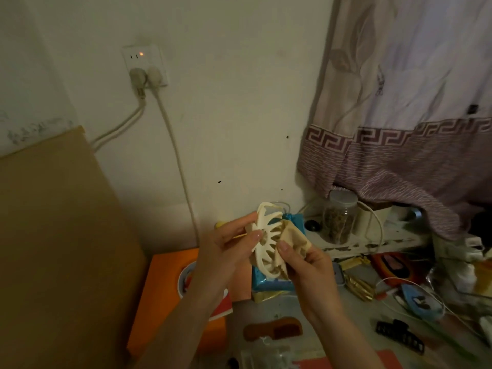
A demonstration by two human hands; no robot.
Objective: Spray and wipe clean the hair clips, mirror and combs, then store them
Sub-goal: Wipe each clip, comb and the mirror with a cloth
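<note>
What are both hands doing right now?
Left hand: grips the cream claw clip.
Right hand: pinches the beige cloth against the clip.

Grey cluttered tabletop carries a brown wooden comb, black plastic claw clip, orange flat box, blue packet, gold foil wrappers, white cable; near edge holds possibly clear plastic packaging, too dim.

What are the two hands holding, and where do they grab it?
The left hand pinches the cream hair clip by its hinge end. The right hand holds a beige cloth, pressed against the clip's teeth.
</note>
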